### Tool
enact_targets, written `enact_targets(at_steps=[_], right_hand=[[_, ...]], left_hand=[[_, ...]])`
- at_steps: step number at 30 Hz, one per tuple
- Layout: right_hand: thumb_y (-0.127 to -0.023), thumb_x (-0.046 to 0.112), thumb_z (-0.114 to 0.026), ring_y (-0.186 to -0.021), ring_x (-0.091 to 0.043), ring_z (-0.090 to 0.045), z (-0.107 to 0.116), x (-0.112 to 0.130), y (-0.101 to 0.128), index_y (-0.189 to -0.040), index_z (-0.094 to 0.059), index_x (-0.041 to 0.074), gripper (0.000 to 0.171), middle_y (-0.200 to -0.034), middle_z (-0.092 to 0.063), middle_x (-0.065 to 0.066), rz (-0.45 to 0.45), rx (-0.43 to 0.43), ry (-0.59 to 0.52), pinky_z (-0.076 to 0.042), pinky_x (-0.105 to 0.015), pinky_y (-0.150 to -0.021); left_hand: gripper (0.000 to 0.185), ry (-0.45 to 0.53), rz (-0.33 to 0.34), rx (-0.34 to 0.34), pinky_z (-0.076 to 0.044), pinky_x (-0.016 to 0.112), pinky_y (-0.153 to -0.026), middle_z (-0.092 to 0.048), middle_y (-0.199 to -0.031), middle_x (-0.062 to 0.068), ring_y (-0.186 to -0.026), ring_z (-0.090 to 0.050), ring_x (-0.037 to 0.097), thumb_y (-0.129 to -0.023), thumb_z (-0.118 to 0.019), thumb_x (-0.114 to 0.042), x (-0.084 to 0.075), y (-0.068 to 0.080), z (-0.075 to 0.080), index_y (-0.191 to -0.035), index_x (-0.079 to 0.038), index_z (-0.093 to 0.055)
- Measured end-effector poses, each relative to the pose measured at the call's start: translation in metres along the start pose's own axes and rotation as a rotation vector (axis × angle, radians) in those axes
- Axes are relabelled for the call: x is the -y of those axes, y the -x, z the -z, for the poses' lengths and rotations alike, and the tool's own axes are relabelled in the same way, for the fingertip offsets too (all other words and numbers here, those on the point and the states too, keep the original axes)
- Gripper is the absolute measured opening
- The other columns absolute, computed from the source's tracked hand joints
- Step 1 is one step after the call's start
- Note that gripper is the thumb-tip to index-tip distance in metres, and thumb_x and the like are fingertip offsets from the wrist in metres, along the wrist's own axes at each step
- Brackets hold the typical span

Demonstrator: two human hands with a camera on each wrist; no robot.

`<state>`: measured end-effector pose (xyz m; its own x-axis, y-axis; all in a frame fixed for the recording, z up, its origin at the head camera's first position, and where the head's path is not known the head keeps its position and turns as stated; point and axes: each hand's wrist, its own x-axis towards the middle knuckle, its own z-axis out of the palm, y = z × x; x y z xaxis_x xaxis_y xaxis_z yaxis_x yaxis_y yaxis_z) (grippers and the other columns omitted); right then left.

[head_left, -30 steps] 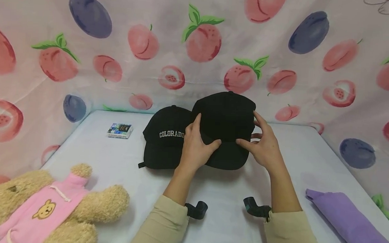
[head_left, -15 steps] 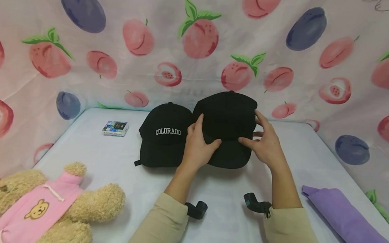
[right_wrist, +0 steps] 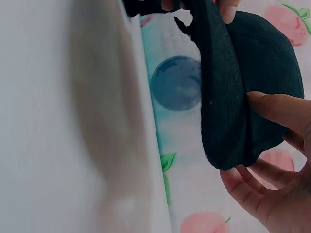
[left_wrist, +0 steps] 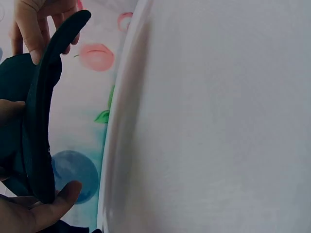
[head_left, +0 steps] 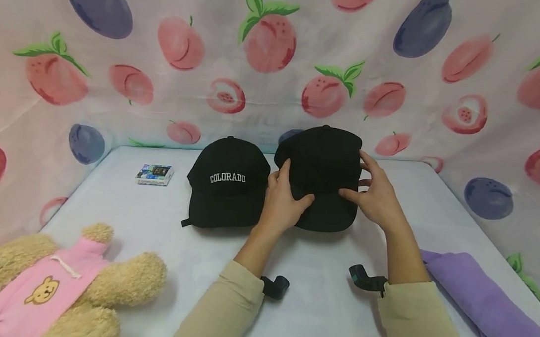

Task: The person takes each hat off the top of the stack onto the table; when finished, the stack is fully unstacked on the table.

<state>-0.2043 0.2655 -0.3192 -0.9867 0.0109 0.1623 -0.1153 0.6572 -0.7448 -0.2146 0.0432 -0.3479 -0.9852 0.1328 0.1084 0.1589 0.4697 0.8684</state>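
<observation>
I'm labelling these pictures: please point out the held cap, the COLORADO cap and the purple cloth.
Held cap (head_left: 325, 173), head view: front of the crown.
COLORADO cap (head_left: 227, 178), head view: the white lettering.
Purple cloth (head_left: 484, 300), head view: middle of its visible length.

The plain cap (head_left: 327, 165) fills the space between left hand (head_left: 283, 201) and right hand (head_left: 378, 194); the COLORADO cap (head_left: 221, 201) stands in the way just left. Free table (head_left: 312, 299) lies between the 2 forearms (head_left: 403, 252) and right of the right hand. A purple cloth (head_left: 480, 295) blocks near right, a teddy bear (head_left: 127, 282) near left, a small box (head_left: 154, 175) far left.
</observation>
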Motion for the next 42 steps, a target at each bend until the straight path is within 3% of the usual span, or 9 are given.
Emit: enact_targets(at_steps=[7, 18, 30, 42], right_hand=[[-0.091, 0.018, -0.079, -0.124, -0.049, -0.058, 0.008, -0.009, 0.002, -0.168, -0.014, 0.024, 0.101, -0.162, -0.033, -0.026, -0.01, -0.001, 0.038, -0.05, -0.061, -0.101], [-0.091, 0.019, -0.079, -0.125, -0.049, -0.056, 0.021, -0.016, 0.001, -0.168, -0.012, 0.024, 0.103, -0.162, -0.033, -0.027, -0.014, -0.009, 0.06, -0.053, -0.062, -0.097], [-0.092, 0.017, -0.078, -0.129, -0.052, -0.053, 0.021, -0.032, 0.008, -0.168, -0.008, 0.022, 0.103, -0.164, -0.03, -0.029, -0.068, 0.02, 0.053, -0.048, -0.066, -0.103], [-0.092, 0.01, -0.075, -0.127, -0.053, -0.052, 0.023, -0.039, 0.009, -0.167, -0.012, 0.014, 0.099, -0.161, -0.031, -0.033, -0.082, -0.012, 0.066, -0.049, -0.065, -0.101]], left_hand=[[0.098, -0.017, -0.009, 0.068, -0.041, 0.054, -0.116, -0.025, -0.165, 0.02, -0.145, -0.043, 0.041, -0.093, -0.077, -0.03, -0.002, -0.005, -0.006, -0.168, -0.026, -0.013], [0.099, -0.087, -0.029, 0.092, -0.042, 0.053, -0.115, -0.028, -0.164, 0.02, -0.143, -0.046, 0.039, -0.093, -0.078, -0.034, -0.011, -0.011, -0.015, -0.167, -0.026, -0.013], [0.1, -0.123, -0.02, 0.152, -0.044, 0.051, -0.114, -0.029, -0.163, 0.021, -0.14, -0.051, 0.039, -0.092, -0.079, -0.031, -0.008, -0.009, -0.027, -0.167, -0.024, -0.014], [0.1, -0.111, -0.016, 0.183, -0.042, 0.051, -0.116, -0.027, -0.164, 0.025, -0.146, -0.042, 0.041, -0.092, -0.079, -0.026, -0.007, -0.012, -0.041, -0.167, -0.018, -0.014]])
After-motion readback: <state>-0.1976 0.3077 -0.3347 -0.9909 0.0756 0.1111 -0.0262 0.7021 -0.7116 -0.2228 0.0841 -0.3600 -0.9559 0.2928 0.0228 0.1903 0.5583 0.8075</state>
